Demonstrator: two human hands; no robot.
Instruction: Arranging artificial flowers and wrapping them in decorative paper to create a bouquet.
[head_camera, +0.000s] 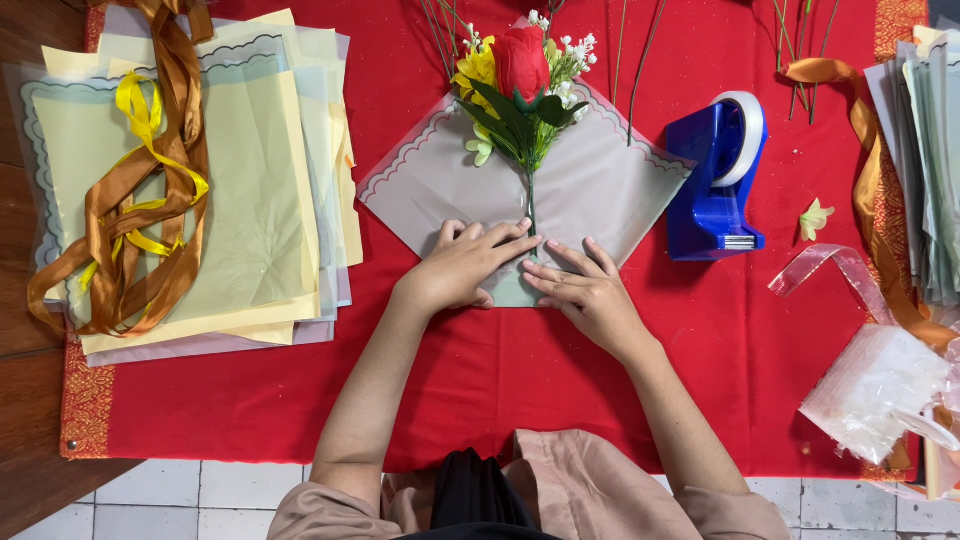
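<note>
Pressing down side by side, the left hand (462, 268) and the right hand (585, 290) lie flat on the near corner of a grey wrap (600, 185), a square sheet with a scalloped border turned like a diamond on the red cloth (480, 370) of the desk. Both hands are open, fingers stretched out and close together, gripping nothing; their fingertips almost meet at the stem (531, 205). The stem runs straight away from the person, near to far, up the middle of the sheet, so its long axis lies along the gap between the 2 hands. At its far end sit a red rose (521, 60), yellow blooms and small white sprigs, just past the sheet's far corner. The left fingertips reach the stem line from the left and look a touch nearer to it than the right ones, which lie just beside it and slightly nearer to the person. Well to the left is a stack of pale yellow sheets (250, 200) with brown and yellow ribbons (130, 220) draped over it. To the right of the wrap stands a blue tape dispenser (715, 180), with clear plastic (875, 385) further right and near.
</note>
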